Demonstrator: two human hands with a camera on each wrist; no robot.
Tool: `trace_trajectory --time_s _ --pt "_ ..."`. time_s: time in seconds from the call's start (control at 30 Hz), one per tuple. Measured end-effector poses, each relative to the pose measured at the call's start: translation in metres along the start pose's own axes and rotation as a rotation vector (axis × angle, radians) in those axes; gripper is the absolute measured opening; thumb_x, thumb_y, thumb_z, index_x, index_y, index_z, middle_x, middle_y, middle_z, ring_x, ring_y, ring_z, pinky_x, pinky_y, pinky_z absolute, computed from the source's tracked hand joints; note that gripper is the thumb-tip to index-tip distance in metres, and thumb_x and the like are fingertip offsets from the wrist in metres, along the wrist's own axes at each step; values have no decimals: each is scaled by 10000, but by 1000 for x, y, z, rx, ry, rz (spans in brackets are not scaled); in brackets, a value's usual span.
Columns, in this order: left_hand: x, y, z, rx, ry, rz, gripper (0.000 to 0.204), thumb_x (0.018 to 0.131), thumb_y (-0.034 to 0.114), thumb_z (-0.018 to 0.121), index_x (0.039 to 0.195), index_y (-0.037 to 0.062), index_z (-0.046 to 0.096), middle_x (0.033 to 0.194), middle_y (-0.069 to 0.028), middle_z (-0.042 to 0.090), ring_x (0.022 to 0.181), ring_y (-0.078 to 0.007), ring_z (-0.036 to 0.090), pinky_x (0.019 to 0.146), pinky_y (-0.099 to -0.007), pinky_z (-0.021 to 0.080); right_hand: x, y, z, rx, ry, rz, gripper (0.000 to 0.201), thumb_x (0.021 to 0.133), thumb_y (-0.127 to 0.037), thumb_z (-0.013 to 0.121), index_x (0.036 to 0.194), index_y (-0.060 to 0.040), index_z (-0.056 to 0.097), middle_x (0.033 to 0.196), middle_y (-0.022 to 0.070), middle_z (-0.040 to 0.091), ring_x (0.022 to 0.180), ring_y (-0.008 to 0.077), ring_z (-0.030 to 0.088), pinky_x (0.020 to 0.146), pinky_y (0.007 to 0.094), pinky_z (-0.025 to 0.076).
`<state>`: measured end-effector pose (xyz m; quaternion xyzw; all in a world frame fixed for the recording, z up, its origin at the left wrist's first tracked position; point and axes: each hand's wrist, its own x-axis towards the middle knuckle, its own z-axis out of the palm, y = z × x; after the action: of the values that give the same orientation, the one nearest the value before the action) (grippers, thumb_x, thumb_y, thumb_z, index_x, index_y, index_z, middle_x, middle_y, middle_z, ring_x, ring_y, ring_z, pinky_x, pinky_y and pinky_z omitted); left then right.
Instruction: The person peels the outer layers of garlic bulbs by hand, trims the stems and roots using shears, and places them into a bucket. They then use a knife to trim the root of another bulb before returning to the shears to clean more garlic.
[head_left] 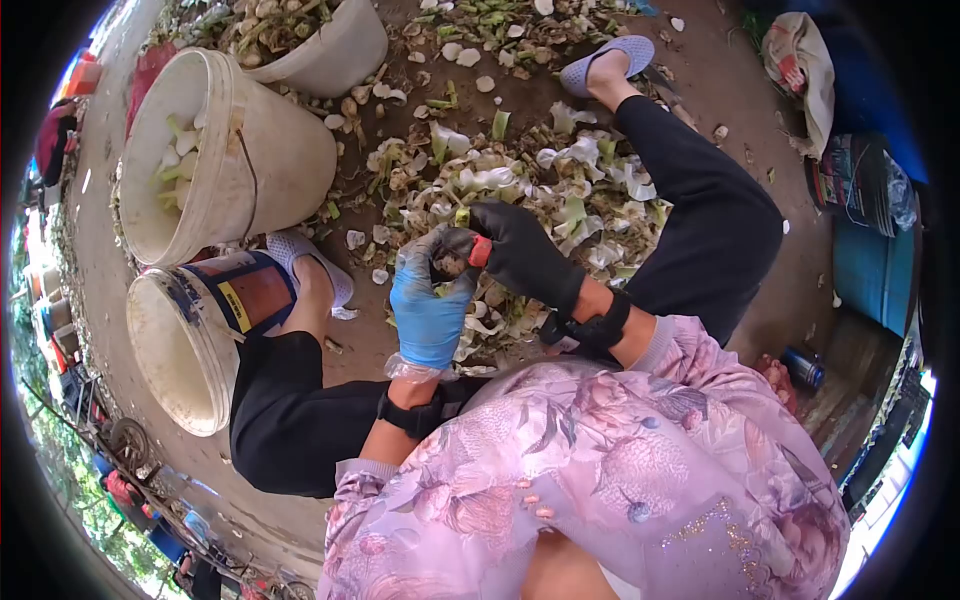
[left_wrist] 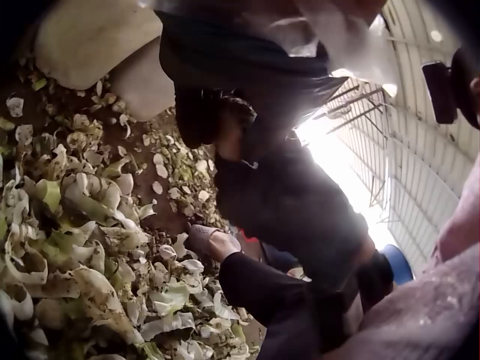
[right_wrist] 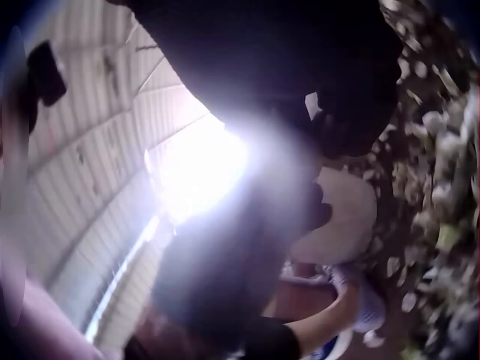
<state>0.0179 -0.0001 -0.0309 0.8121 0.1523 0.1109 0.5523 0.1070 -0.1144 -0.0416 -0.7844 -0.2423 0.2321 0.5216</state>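
Note:
My left hand (head_left: 430, 305), in a blue glove over clear plastic, curls its fingers round a small brownish vegetable piece (head_left: 451, 263) in the head view. Against it, my right hand (head_left: 522, 255) in a black glove bends its fingers at the same piece. A red band (head_left: 480, 250) shows at the right hand's front, and a yellow-green bit (head_left: 462, 216) sticks out above the fingers. Gloves cover most of the piece, so I cannot tell its kind. Below both hands lies a heap of white and green peelings (head_left: 490, 180). Both wrist views show the gloves dark against glare.
A large white bucket (head_left: 285, 150) holds pale, green-tinged pieces (head_left: 180, 165). Nearer stands a second bucket (head_left: 175, 350) with a label. Behind is a white tub (head_left: 345, 50) heaped with brownish vegetables (head_left: 270, 25). The person's slippered feet (head_left: 612, 65) flank the peelings. A can (head_left: 803, 367) lies at right.

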Motion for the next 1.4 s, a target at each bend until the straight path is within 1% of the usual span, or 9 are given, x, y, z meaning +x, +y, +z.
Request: trace_trajectory --time_s 0.33,0.43,0.57,0.83,0.9,0.93,1.1,1.17,1.4 --pt "-7 16 -2 -432 -8 -205 445 642 -11 712 1049 -4 532 934 -68 610 799 -123 597 721 -236 482 -22 -27 -34 -29 -181 -45 186 761 -157 574 813 10 508 732 177 526 670 315 525 612 376 415" --pt "-2 21 -8 -604 -48 -365 462 646 -66 687 1067 -34 500 991 -100 571 862 -132 568 777 -251 473 -31 -30 -30 644 -201 222 247 823 -165 548 969 31 520 770 138 562 690 204 546 631 324 434" --pt "-1 16 -5 -51 -6 139 466 680 -99 631 1115 -13 489 1022 -82 557 887 -126 557 804 -241 458 -25 -24 -17 294 66 -37 276 827 -157 567 1028 25 515 754 45 556 663 102 518 616 261 437" --pt "2 26 -36 -1466 -416 -727 549 885 471 382 1140 -6 470 936 -66 562 542 -59 465 392 -196 361 -27 -26 -30 936 -343 288 127 794 -52 562 907 5 557 733 59 583 623 130 595 559 253 480" --pt "7 5 -29 -885 -141 -777 490 899 437 383 1126 13 474 933 -68 559 599 -79 497 483 -218 423 -27 -14 -22 645 -302 100 167 777 -31 572 935 15 549 762 70 580 626 151 605 582 273 506" --pt "5 -5 -21 -613 169 -479 360 882 327 490 1060 15 511 908 -71 561 698 -115 541 635 -231 460 -29 5 -9 851 -260 93 180 776 -44 567 946 12 546 780 66 581 616 147 599 580 274 506" --pt "-11 13 -6 -55 127 -80 163 800 43 609 954 6 569 936 -74 574 859 -176 561 822 -251 439 -30 -8 7 935 -250 353 209 820 -46 539 1020 3 499 827 83 591 692 160 610 620 280 511" --pt "-10 7 -12 -886 129 -510 178 803 54 610 974 24 574 1039 -113 562 923 -204 560 857 -288 440 -30 -16 -6 935 -347 482 234 800 -67 551 1017 10 506 790 52 575 624 109 571 588 244 491" --pt "11 -11 -47 -1343 199 -473 250 892 230 470 1015 19 526 1172 -194 485 1004 -313 543 842 -397 495 -45 -16 -58 1082 -273 399 374 776 -159 641 1072 11 488 889 108 584 776 182 612 646 277 489"
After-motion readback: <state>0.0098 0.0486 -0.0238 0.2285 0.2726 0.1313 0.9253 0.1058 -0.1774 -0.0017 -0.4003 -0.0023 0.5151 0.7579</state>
